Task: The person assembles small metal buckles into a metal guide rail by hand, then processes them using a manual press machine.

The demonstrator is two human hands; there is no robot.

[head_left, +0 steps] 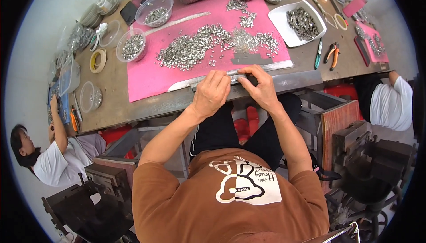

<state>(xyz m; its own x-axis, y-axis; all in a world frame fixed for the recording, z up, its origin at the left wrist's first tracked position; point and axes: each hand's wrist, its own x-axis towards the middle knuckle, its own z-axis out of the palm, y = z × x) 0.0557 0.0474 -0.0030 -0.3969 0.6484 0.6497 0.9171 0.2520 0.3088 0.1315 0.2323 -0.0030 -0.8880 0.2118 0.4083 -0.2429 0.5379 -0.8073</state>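
Observation:
Both of my hands meet over the near edge of the workbench. My left hand (212, 91) is closed, its fingers curled down onto a narrow metal bar (234, 78) that lies along the edge. My right hand (262, 88) grips the right part of the same bar between thumb and fingers. What lies under the fingertips is too small to make out. Just beyond the hands, a heap of small silvery metal pieces (191, 47) spreads over a pink mat (148, 81). Thin metal pins (244, 41) lie in a pile right of the heap.
Clear tubs of metal parts (132, 46) line the mat's left and far sides. A white tray (278, 23), orange-handled pliers (333, 56) and a green-handled tool (318, 55) are at right. Tape rolls (98, 61) lie at left. Other people (57, 158) sit at both ends; vises (104, 183) stand below.

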